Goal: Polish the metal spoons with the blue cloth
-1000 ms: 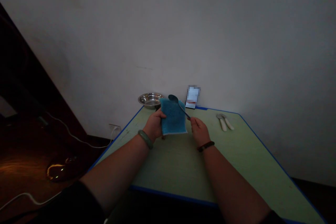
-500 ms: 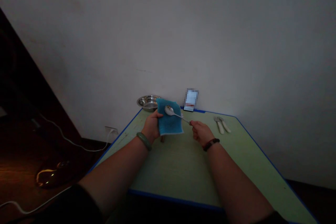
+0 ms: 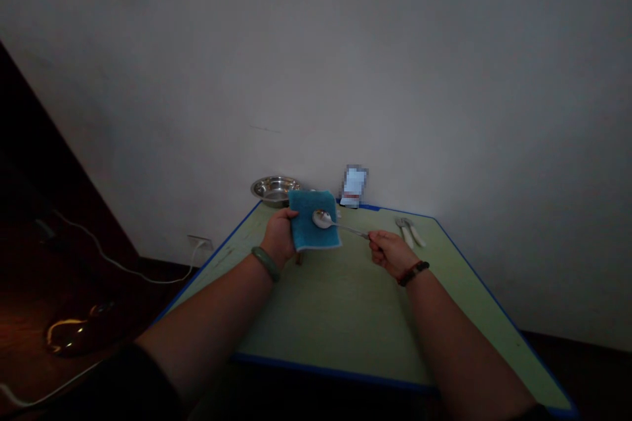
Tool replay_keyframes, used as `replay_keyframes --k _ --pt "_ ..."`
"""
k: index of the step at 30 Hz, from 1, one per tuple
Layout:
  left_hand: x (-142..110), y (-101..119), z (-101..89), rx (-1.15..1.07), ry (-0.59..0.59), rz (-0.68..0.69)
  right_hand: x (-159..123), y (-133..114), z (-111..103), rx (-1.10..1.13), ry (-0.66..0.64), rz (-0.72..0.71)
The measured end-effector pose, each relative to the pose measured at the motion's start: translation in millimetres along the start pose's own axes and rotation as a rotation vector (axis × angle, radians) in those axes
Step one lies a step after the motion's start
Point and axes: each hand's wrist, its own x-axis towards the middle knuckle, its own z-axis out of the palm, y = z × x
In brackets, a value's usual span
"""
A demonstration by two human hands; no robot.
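Observation:
My left hand (image 3: 279, 235) grips a folded blue terry cloth (image 3: 311, 220) upright by its left side, above the table. My right hand (image 3: 390, 253) pinches the handle end of a metal spoon (image 3: 322, 218). The spoon reaches left almost level, and its bowl rests against the front of the cloth. A jade-green bangle (image 3: 265, 263) circles my left wrist, and a dark beaded bracelet (image 3: 413, 273) circles my right.
A green table with blue edging (image 3: 345, 316) stands against the wall. On it lie a fork and spoon with cream handles (image 3: 407, 231). A steel bowl (image 3: 275, 189) and a pixelated upright phone (image 3: 353, 187) stand at the far edge. A white cable (image 3: 113, 270) runs along the dark floor at left.
My right hand has moved right and drawn the spoon across the cloth. The spoon now lies flatter, with its bowl lower on the cloth. The view has tilted slightly.

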Motion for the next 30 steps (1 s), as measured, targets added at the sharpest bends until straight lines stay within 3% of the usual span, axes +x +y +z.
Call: replay_keyframes --k 6,12,17,30 --pt "-5.3 0.5 4.6 0.044 0.03 -0.01 -5.0 6.8 -22.1 0.175 0.131 0.042" --pt "2.0 1.1 1.3 0.005 0.041 0.023 -3.2 7.3 -30.1 0.261 0.33 0.056" --pt "0.0 0.6 1.8 0.004 0.036 -0.006 2.4 11.3 -36.1 0.282 0.463 0.048" --pt "-1.2 -0.1 2.0 0.037 0.046 -0.001 10.0 12.2 -54.6 0.229 0.65 -0.002"
